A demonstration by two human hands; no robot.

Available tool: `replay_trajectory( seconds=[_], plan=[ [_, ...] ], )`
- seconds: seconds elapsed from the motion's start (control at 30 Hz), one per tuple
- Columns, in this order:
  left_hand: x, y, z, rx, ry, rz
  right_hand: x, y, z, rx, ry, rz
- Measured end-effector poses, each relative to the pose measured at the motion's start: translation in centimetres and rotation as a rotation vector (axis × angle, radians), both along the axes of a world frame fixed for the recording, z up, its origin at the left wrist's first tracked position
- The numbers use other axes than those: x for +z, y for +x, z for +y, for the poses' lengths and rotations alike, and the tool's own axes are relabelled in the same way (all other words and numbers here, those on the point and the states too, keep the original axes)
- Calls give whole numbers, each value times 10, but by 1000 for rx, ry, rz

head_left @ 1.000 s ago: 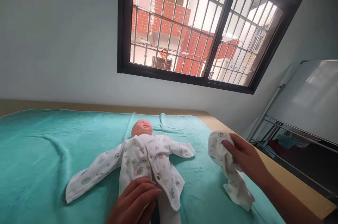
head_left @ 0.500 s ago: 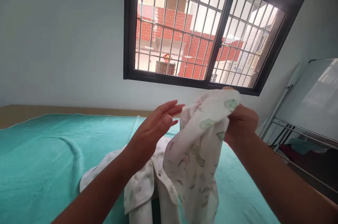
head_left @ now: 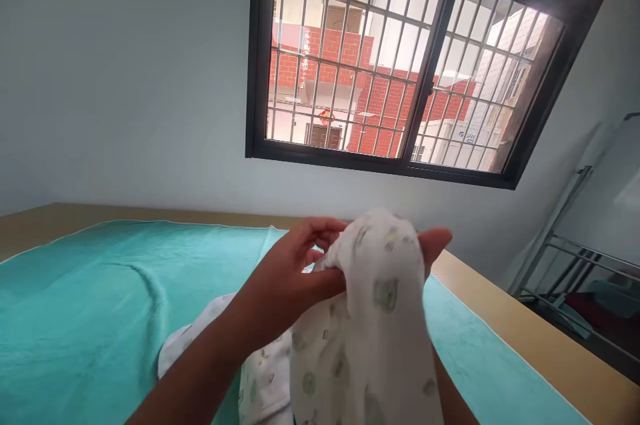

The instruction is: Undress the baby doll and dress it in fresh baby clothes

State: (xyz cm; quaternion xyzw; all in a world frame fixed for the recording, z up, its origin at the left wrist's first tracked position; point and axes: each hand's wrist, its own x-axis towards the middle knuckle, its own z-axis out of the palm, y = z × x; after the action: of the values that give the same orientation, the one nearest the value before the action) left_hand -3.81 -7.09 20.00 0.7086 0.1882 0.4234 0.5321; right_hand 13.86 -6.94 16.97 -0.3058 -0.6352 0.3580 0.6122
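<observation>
A white baby garment point(head_left: 385, 318) with small green and brown prints hangs raised in front of me, its cloth draping down toward the lower edge. My left hand point(head_left: 295, 271) pinches its left side, thumb in front and fingers curled behind. On the other side, my right hand point(head_left: 434, 248) holds the cloth up from behind and within. Only its thumb sticks out at the right, while the fabric hides the other fingers. Another part of white printed clothing point(head_left: 267, 371) lies on the teal cloth point(head_left: 90, 318) below, partly covered by my left forearm.
The teal cloth covers much of a wooden tabletop point(head_left: 530, 351), whose bare edge shows at right and back. Behind it stand a pale wall point(head_left: 125, 78) and a barred window point(head_left: 350, 65). A metal-framed stand point(head_left: 560, 231) with a white board is at far right.
My left hand has moved in and taken hold of the garment. The raised cloth has shifted lower and now covers most of my right hand. The view has turned slightly left.
</observation>
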Motion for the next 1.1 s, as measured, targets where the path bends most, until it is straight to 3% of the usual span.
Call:
replay_trajectory(
  seconds=[0.1,0.2,0.33,0.43,0.5,0.57,0.7,0.77,0.83,0.9,1.0,1.1],
  plan=[
    [0,-1,4,50,88,133,-5,4,-2,43,2,245],
    [-7,-1,14,3,4,87,0,14,2,123,62,369],
    [-20,-5,28,-234,-235,-152,5,32,17,202,86,369],
    [-25,-14,33,-419,-262,-265,4,52,22,106,168,431],
    [-25,-20,33,-439,-209,-248,5,63,19,90,262,435],
    [-23,-20,29,-324,-130,-267,9,68,13,110,197,237],
    [-19,-5,16,67,80,-388,21,51,-1,287,-139,-428],
    [-18,4,9,189,171,-349,27,32,-9,351,-172,-493],
    [-17,7,3,242,165,-275,30,14,-16,356,-235,-458],
    [-15,3,1,189,64,-213,32,4,-20,334,-312,-434],
    [-12,-8,5,-23,-112,-85,34,4,-19,217,-297,-243],
    [-13,-13,15,-189,-155,262,34,11,-12,131,-274,36]
  ],
)
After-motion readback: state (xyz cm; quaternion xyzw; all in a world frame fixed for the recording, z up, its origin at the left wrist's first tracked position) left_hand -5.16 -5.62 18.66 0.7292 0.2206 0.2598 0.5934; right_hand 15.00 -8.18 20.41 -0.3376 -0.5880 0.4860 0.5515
